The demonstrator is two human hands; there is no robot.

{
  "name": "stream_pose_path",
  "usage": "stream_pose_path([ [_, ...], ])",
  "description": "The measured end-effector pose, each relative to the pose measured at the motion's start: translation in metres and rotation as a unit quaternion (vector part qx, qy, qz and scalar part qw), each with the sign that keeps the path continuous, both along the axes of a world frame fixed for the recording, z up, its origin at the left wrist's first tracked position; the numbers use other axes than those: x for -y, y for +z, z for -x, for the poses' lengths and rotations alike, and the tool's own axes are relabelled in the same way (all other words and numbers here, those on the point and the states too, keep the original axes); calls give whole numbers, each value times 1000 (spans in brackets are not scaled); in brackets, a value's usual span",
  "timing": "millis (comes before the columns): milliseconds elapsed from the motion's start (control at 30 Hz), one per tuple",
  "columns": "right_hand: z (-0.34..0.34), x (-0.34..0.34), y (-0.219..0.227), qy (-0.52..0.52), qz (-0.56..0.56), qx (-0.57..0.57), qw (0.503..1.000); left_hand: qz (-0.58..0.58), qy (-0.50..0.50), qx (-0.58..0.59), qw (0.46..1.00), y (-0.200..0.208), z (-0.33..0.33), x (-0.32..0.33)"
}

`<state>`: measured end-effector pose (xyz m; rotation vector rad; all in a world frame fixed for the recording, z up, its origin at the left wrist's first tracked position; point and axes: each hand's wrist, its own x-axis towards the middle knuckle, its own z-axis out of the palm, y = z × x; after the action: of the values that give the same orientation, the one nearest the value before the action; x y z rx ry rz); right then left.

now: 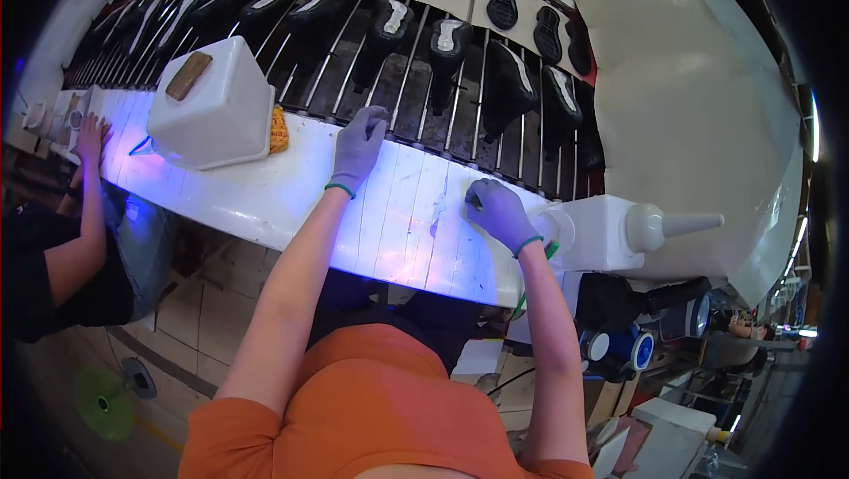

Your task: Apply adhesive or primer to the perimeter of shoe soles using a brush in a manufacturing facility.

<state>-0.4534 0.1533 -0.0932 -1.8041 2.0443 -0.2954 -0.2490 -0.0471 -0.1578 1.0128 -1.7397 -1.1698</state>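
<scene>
Both my hands wear thin grey gloves with green cuffs. My left hand (358,150) is over the far edge of the white bench (389,253), beside the roller conveyor, its fingers curled together. What it holds, if anything, is hidden. Above the bench top at the right, my right hand (502,212) is bent with its fingertips drawn in; nothing between them can be made out. Past my left hand, a black shoe upper on its last (389,23) lies on the rollers with a white patch on its bottom. A similar black shoe upper (447,50) lies to its right.
More black uppers and loose black soles (502,3) line the conveyor (402,81) and far ledge. A white box (208,116) with a brown block (188,76) stands left. At right is a white bottle with a long nozzle (601,233). A co-worker's hand (91,138) rests far left.
</scene>
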Motion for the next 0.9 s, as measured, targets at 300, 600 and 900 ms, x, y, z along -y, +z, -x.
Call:
stream_pose_path([
  [300, 6, -22, 8, -23, 38, 57, 997, 1, 1, -4, 1000, 3, 0, -2],
  [600, -2, -37, 24, -42, 80, 71, 993, -9, -5, -3, 1000, -2, 0, -2],
  [900, -12, -11, 4, 20, 51, -69, 996, 4, -6, 12, 1000, -2, 1, -4],
])
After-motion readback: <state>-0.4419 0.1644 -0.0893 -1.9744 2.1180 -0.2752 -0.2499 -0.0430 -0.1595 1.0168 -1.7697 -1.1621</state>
